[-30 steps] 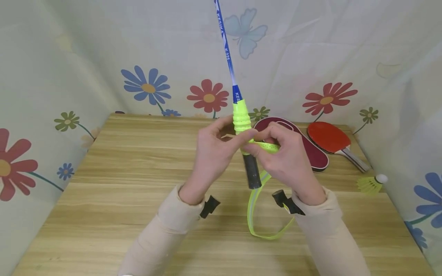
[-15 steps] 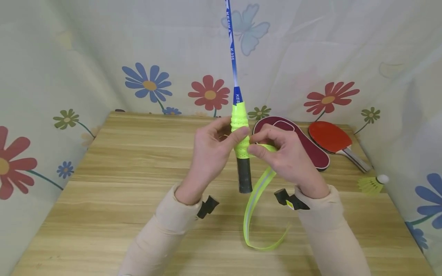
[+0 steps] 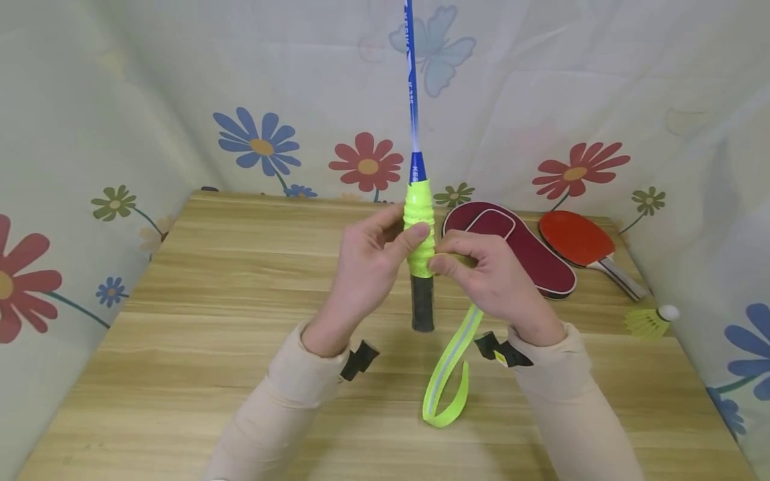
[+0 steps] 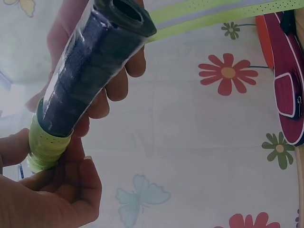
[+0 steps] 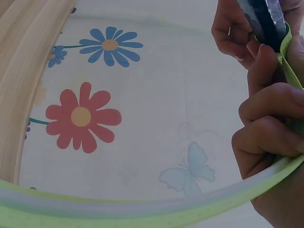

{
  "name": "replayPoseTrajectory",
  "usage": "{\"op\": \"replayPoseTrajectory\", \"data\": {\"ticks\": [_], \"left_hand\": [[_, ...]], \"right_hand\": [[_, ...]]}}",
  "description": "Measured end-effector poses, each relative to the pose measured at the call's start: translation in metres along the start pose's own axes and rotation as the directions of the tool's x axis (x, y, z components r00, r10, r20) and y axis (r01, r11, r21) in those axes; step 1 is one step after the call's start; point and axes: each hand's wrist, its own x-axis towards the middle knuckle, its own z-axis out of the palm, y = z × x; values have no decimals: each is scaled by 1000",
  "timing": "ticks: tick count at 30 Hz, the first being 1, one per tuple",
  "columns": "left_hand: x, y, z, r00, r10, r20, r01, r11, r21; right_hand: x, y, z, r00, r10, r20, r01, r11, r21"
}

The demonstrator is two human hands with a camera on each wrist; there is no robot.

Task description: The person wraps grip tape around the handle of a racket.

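A blue-shafted badminton racket (image 3: 412,100) stands nearly upright in the head view, its head out of frame. Neon yellow grip tape (image 3: 419,200) is wound round the upper handle; below it the black handle end (image 3: 422,304) is bare. My left hand (image 3: 373,260) grips the wrapped part, thumb in front and fingers behind. Close at the right, my right hand (image 3: 496,280) pinches the tape where it leaves the handle. The loose tape tail (image 3: 448,367), with a grey centre stripe, hangs below that hand and curls up at its end. In the left wrist view the black butt (image 4: 85,66) points toward the camera.
Behind the right hand lies a dark red paddle case (image 3: 541,267). A red table tennis paddle (image 3: 577,239) and a yellow shuttlecock (image 3: 652,321) are at the right of the wooden table (image 3: 240,300). A flowered cloth (image 3: 325,80) stands behind and at the sides.
The racket has turned from leaning left to nearly upright. More of the handle is covered by tape, and the hanging tail has swung and curled in tighter.
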Motion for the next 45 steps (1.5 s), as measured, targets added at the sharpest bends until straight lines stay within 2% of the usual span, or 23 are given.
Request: {"op": "replayPoseTrajectory", "data": {"ticks": [7, 15, 19, 27, 36, 45], "left_hand": [[2, 2, 0, 998, 63, 20, -62, 995, -83], [6, 0, 2, 1000, -13, -11, 13, 1000, -10], [6, 0, 1, 999, -22, -23, 22, 1000, -19], [5, 3, 2, 999, -16, 42, 18, 999, -42], [4, 4, 2, 996, -9, 89, 14, 998, -61], [1, 3, -1, 990, -47, 135, 64, 990, -123]], "right_hand": [[-3, -1, -1, 998, -48, -27, 45, 996, -73], [-5, 0, 3, 992, -92, -88, 79, 986, -146], [-5, -2, 4, 992, -82, -99, 65, 985, -160], [-6, -4, 3, 998, -54, -27, 50, 991, -121], [-6, -2, 2, 998, -65, 15, 66, 995, -74], [-7, 2, 1, 997, -69, 17, 69, 997, -21]]}}
